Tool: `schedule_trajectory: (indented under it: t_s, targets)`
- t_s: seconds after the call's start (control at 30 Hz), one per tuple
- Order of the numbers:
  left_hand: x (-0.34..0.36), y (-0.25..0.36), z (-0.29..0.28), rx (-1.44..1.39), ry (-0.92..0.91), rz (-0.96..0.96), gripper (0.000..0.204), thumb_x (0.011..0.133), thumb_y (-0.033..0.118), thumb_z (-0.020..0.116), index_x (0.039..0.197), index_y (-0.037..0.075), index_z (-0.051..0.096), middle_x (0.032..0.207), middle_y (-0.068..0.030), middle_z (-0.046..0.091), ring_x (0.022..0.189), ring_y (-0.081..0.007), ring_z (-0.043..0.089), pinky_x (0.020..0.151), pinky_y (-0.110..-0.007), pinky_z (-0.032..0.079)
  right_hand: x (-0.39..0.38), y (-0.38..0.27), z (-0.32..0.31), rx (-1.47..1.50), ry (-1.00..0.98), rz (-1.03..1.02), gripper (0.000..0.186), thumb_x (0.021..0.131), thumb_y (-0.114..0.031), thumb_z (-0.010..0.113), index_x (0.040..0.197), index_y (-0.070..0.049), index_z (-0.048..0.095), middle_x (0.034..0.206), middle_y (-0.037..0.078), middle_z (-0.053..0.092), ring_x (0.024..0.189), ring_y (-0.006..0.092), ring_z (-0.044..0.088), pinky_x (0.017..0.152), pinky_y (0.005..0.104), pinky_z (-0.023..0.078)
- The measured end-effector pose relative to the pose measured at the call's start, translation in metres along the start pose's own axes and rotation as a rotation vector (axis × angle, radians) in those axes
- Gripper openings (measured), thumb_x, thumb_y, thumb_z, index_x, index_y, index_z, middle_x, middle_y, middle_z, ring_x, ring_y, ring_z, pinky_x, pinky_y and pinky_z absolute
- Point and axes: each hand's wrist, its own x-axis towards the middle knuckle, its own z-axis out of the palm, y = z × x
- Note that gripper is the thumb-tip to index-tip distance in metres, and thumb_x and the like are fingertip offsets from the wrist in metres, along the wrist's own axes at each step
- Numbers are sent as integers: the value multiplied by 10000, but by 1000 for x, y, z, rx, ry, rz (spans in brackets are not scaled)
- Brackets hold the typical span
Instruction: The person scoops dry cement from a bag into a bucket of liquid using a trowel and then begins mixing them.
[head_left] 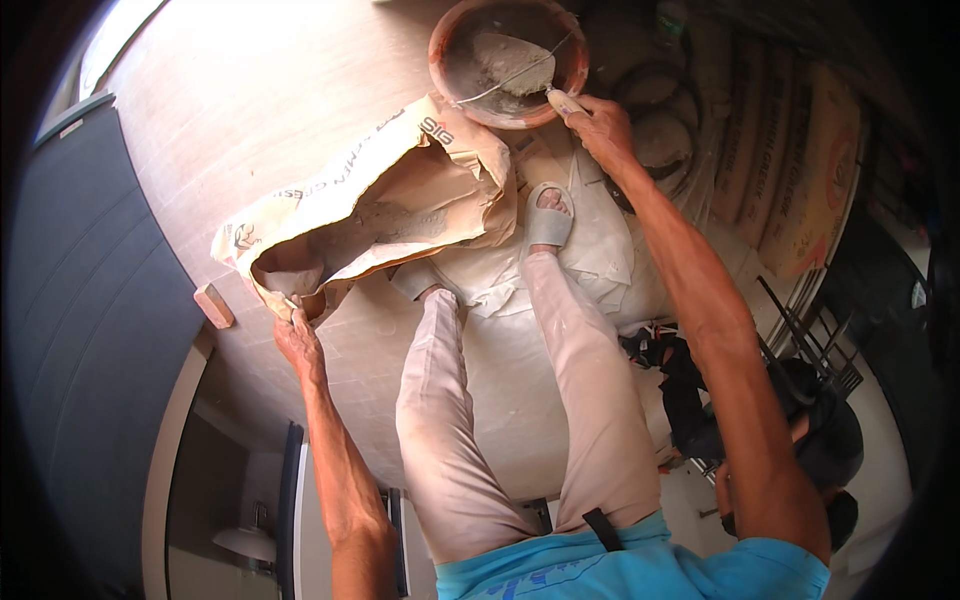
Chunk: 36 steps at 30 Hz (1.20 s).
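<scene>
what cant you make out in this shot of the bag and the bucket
Head view:
- Inside of the paper sack: the folded flap shades its contents.
- Tool in the right hand: the fingers cover the handle; its thin blade in the orange bucket is too slim to identify.
- Left hand: fingertips hidden at the sack's edge.

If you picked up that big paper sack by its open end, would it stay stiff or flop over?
Probably flop: the paper sack is crumpled and sagging where the left hand grips its open mouth. Grey powder shows inside, so it likely feels heavy and could spill if tipped.
</scene>
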Motion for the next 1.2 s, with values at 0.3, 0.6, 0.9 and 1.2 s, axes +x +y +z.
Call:
schedule_trajectory:
  t_s: [0.3,0.6,0.9,1.2]
  targets:
    - [-1,-4,0,-10,-4,23,235,976,167,541,998,-53,620,841,-102,637,755,-201,548,725,-346,468,-8,-16,-4,-114,111,-170,367,754,-247,654,1093,-132,736,980,171,717,908,360,688,801,434,541]
    - [-2,-2,0,-36,-20,3,250,983,180,536,1020,-52,621,852,-134,645,776,-243,577,748,-366,476,-29,-30,-37,-663,111,-363,395,771,-163,617,1153,-135,711,977,148,696,917,365,671,781,451,555]
    - [-3,-9,-1,20,-12,85,267,989,193,509,1061,-44,609,876,-160,638,787,-270,581,745,-384,467,-40,-154,-123,-1325,22,-777,72,773,-88,645,814,-105,703,824,94,680,804,277,688,693,395,565]
    - [1,-16,3,41,18,10,280,961,203,560,1066,-46,631,929,-197,649,855,-342,600,794,-436,461,1,-226,-114,-1360,128,-1062,103,826,-109,604,851,-93,703,829,123,686,820,318,688,715,439,558]
